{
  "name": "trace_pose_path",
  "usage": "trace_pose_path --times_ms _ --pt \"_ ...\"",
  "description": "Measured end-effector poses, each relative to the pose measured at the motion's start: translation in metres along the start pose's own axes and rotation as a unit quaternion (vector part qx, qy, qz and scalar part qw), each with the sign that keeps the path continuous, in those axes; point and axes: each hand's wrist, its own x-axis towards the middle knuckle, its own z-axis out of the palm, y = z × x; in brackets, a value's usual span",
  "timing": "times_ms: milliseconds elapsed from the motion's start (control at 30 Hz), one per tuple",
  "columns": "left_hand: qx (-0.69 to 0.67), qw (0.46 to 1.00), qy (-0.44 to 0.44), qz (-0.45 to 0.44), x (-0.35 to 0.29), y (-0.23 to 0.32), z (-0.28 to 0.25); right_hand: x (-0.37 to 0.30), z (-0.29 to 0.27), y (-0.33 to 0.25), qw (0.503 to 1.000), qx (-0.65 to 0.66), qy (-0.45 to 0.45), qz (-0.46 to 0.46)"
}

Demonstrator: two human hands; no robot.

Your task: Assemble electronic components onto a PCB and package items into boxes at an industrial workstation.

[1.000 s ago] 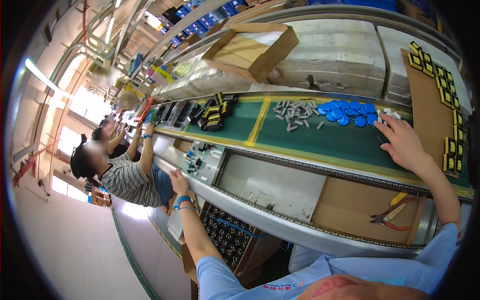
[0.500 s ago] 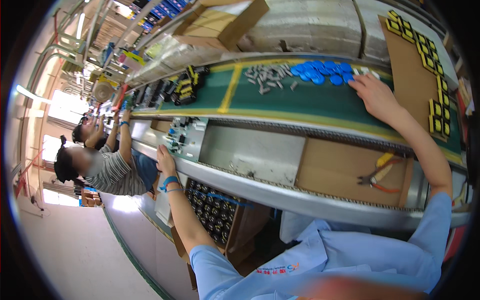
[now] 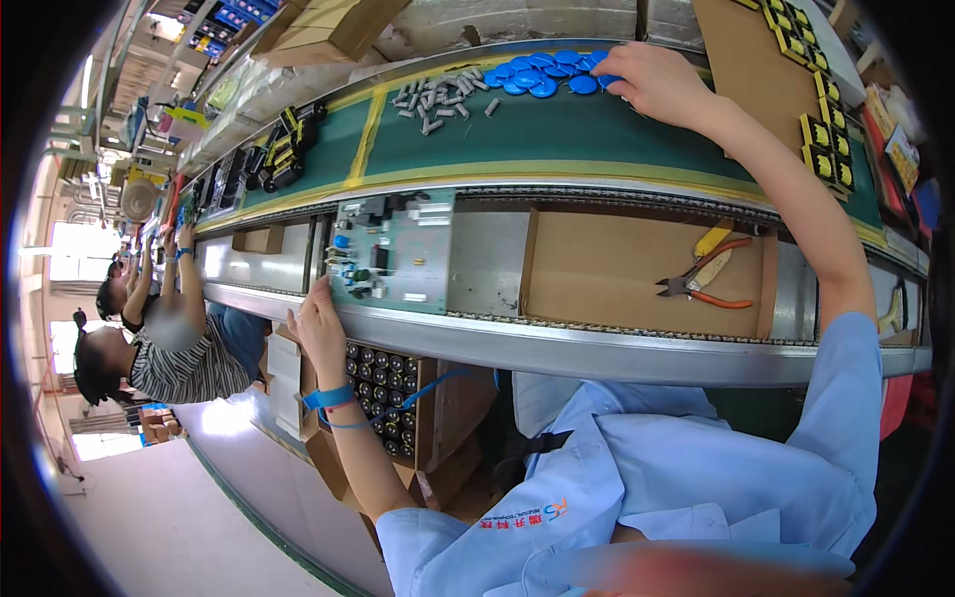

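Right hand [image 3: 657, 88]: fingers curled, any grip indeterminable, at the right end of the blue discs [image 3: 543, 88], near the counter's [image 3: 587, 144] far edge. Left hand [image 3: 320, 326]: fingers parted, at the circuit board's [image 3: 403, 261] left edge, beyond the counter's near edge.

From here I see orange-handled cutters [image 3: 684, 285] and a yellow-handled tool [image 3: 713, 239] in a shallow cardboard tray [image 3: 587, 264] at right. Far right, I have yellow-and-black coil parts [image 3: 818, 164] on a brown sheet [image 3: 741, 60]; far left, a cardboard box [image 3: 333, 30] and a striped-shirted co-worker [image 3: 204, 363]; near left, dark cylinders [image 3: 393, 398] in a carton [image 3: 429, 418].
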Motion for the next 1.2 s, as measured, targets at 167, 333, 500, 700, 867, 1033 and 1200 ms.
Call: trace_pose_path --times_ms 167,333,500,700,867,1033,1200 --pt "-0.021 0.998 -0.025 0.049 -0.033 0.058 -0.006 0.021 0.023 -0.012 0.999 -0.010 -0.004 -0.048" --pt "-0.053 0.990 -0.044 0.121 -0.053 0.107 -0.006 0.035 0.026 -0.007 0.979 -0.160 -0.060 -0.112" --pt "-0.111 0.974 -0.067 0.183 -0.070 0.140 0.002 0.026 0.013 -0.008 0.983 -0.054 0.084 -0.155" --pt "-0.120 0.958 -0.087 0.245 -0.086 0.165 0.005 -0.017 -0.038 -0.042 0.979 0.159 0.064 -0.106" --pt "-0.124 0.957 -0.080 0.251 -0.090 0.173 0.013 -0.073 -0.044 -0.046 0.966 0.185 0.057 -0.172" --pt "-0.124 0.958 -0.066 0.252 -0.089 0.172 0.018 -0.094 -0.052 -0.069 0.963 0.106 0.036 -0.245" --pt "-0.121 0.958 -0.042 0.258 -0.091 0.170 0.021 -0.093 -0.046 -0.073 0.944 0.034 0.053 -0.325"
